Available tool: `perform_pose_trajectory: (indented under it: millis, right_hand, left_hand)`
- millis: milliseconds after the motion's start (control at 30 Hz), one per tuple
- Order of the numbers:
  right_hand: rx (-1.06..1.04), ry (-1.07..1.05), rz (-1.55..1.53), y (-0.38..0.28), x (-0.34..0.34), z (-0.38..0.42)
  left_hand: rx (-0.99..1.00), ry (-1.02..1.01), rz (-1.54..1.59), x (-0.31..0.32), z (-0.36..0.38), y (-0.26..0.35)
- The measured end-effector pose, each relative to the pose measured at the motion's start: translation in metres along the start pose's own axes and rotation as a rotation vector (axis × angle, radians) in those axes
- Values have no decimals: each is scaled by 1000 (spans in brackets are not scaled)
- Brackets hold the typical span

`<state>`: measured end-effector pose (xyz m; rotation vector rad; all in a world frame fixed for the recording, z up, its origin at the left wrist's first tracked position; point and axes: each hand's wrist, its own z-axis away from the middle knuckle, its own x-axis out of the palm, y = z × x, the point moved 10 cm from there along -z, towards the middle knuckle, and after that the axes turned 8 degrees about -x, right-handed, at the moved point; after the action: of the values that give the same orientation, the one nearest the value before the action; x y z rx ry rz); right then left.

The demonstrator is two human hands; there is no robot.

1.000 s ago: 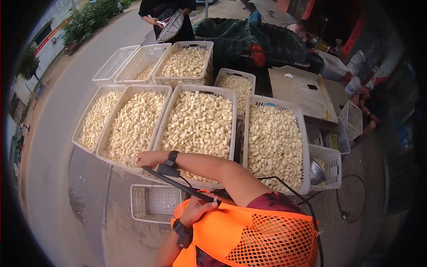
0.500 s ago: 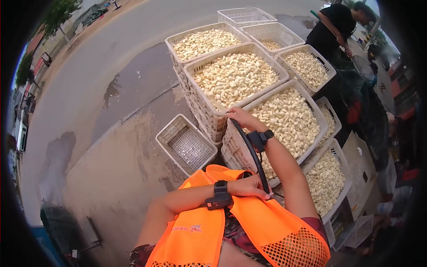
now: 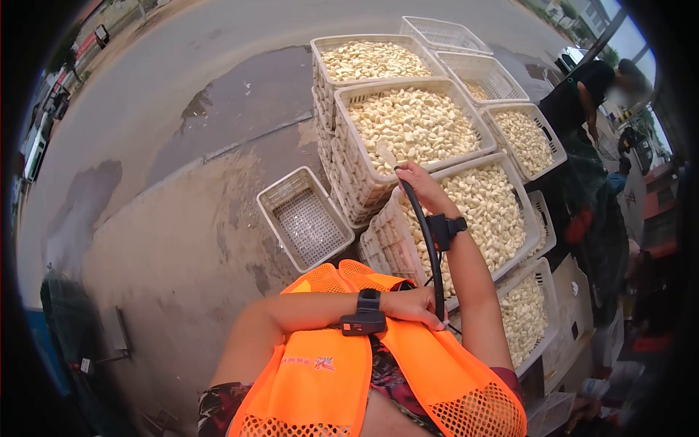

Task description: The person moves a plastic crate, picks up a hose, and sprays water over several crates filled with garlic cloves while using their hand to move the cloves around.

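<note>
1. While the right hand wraps its fingers round the far end of the black hose, the left hand clamps the near part.
2. Beyond stands a crate of garlic cloves.

Head camera: worn on the person's head, facing forward and steeply down. Nearest to the lens, at the lower edge, is the orange safety vest. The left hand and right hand occupy the close-to-middle range. Stacked plastic crates are viewed obliquely from above. The road forms the far field. Wide-angle curvature bends the margins.
</note>
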<state>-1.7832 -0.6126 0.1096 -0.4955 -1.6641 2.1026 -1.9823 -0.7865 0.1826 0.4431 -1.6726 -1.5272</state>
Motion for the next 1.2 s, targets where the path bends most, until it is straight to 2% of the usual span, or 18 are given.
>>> perform_pose_trajectory:
  millis: [133,700,800,867,1200]
  right_hand:
    - [-22,34,1,-26,4,2]
    - [-8,16,1,13,-7,-5]
    - [3,-56,-4,24,-5,-8]
    - [19,-52,79,28,-5,-8]
    - [121,-60,78,35,-1,4]
  left_hand:
    - [-3,4,58,-1,3,3]
    - [-37,3,18,-2,-3,-5]
    - [-47,-13,26,-2,-5,-7]
    - [-4,-56,51,2,-6,-1]
    - [-24,-37,48,0,-6,3]
